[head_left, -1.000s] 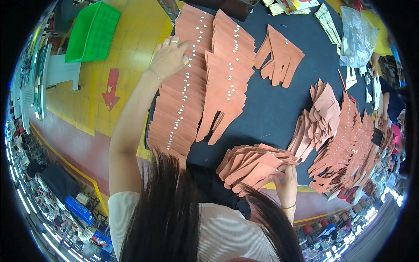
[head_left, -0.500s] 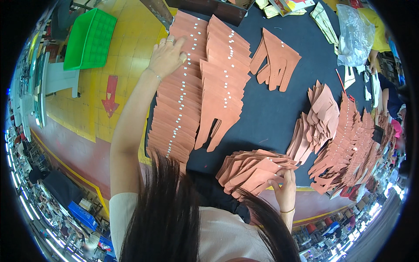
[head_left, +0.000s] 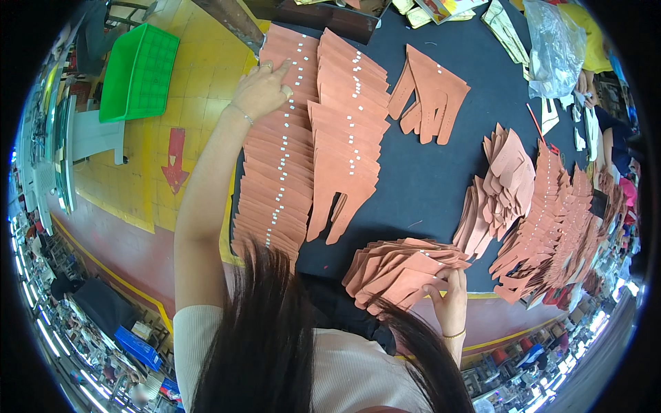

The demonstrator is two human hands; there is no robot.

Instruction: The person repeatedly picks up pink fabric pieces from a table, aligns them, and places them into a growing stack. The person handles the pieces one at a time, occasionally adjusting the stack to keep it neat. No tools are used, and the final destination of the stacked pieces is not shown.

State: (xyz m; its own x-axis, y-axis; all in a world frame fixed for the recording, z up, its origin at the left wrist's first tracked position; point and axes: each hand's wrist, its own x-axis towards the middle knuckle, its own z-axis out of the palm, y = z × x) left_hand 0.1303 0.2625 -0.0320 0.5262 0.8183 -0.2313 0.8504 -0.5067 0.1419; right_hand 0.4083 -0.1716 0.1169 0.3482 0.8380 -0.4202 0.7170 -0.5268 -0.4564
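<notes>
My left hand (head_left: 261, 92) rests at the far end of a long overlapping row of terracotta, leather-like cut pieces (head_left: 279, 165) with small white stickers. Its index finger is stretched out over them and the thumb stands apart, with nothing held. My right hand (head_left: 451, 301) grips the right edge of a thick fanned stack of the same kind of pieces (head_left: 396, 272), close to my body. Beside the first row lies a second overlapping row (head_left: 348, 124), with slotted strips at its near end. My hair hides the near end of the first row.
Loose slotted pieces (head_left: 430, 96) lie on the dark table (head_left: 413, 179). To the right are a bunched pile (head_left: 506, 168) and more stickered rows (head_left: 544, 227). A clear plastic bag (head_left: 554, 48) lies far right, near another person. A green crate (head_left: 138, 72) stands left.
My left index finger now reaches out farther from the other fingers over the row. The view has shifted slightly; my right hand keeps its grip on the stack.
</notes>
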